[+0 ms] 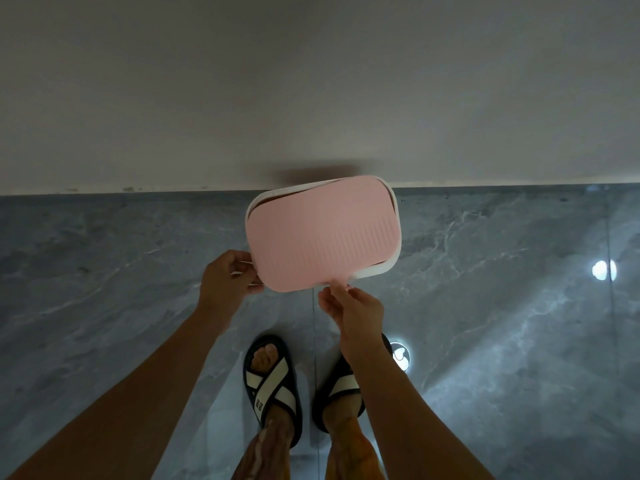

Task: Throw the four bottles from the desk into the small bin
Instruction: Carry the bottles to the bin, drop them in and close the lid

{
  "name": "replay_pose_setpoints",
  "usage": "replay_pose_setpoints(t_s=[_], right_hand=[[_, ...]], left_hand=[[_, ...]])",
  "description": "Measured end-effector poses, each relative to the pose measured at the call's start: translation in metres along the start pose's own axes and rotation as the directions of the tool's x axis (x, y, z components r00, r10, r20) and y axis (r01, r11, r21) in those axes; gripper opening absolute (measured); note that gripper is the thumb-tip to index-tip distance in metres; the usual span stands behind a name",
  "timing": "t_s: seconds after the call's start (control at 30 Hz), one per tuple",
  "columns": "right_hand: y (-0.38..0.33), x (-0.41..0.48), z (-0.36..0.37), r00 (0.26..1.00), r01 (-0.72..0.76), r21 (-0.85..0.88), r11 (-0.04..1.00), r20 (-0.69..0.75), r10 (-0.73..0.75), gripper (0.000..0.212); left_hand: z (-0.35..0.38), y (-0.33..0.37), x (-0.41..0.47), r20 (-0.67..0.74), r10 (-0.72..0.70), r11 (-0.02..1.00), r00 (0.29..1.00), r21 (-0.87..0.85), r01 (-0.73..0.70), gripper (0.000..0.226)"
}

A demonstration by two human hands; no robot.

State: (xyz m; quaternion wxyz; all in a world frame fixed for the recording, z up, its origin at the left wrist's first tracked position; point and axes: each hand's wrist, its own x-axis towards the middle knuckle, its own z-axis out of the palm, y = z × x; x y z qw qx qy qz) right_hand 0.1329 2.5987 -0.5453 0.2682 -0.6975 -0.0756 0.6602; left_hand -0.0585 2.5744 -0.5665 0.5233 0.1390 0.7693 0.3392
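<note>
A small bin with a white rim (393,268) stands on the floor against the wall, seen from straight above. Its ribbed pink lid (322,233) covers nearly the whole opening, sitting slightly askew with dark gaps at the top left and right. My left hand (227,280) grips the bin's left edge. My right hand (353,308) pinches a small tab at the lid's near edge. No bottles or desk are in view; the bin's inside is hidden.
The floor is glossy grey marble tile (502,306) with bright lamp reflections (603,270). A pale wall (311,81) rises just behind the bin. My two feet in black and cream sandals (272,382) stand right in front of the bin.
</note>
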Motion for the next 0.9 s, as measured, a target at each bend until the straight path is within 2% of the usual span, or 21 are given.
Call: replay_pose_setpoints(t_s=[0.1,0.23,0.4,0.6,0.8,0.9], right_hand=[[0.005,0.002,0.007,0.998,0.01,0.008,1.0,-0.057,-0.01,0.014],[0.015,0.007,0.014,0.988,-0.007,-0.087,0.996,-0.157,-0.006,0.024],[0.02,0.009,0.023,0.974,-0.024,-0.055,0.998,-0.228,0.011,0.024],[0.013,0.011,0.019,0.98,-0.072,-0.1,0.992,-0.194,0.051,0.022],[-0.009,0.002,0.014,0.989,-0.1,-0.296,0.95,-0.136,0.062,0.021],[-0.018,-0.019,0.003,0.996,-0.03,-0.577,0.816,-0.081,-0.02,0.034]], left_hand=[[0.001,0.0,0.0,-0.009,0.0,1.0,1.0,-0.002,0.0,0.011],[0.002,0.003,-0.002,-0.013,0.005,1.0,1.0,-0.006,-0.005,0.014],[0.002,0.004,-0.006,-0.005,0.01,1.0,1.0,0.026,-0.01,0.015],[0.002,0.002,-0.005,-0.013,0.019,0.999,1.0,0.049,-0.019,0.013],[0.003,0.003,-0.015,-0.012,-0.03,0.991,0.999,0.127,0.031,0.012],[0.002,0.001,-0.03,-0.025,-0.036,0.934,0.999,0.353,0.043,0.018]])
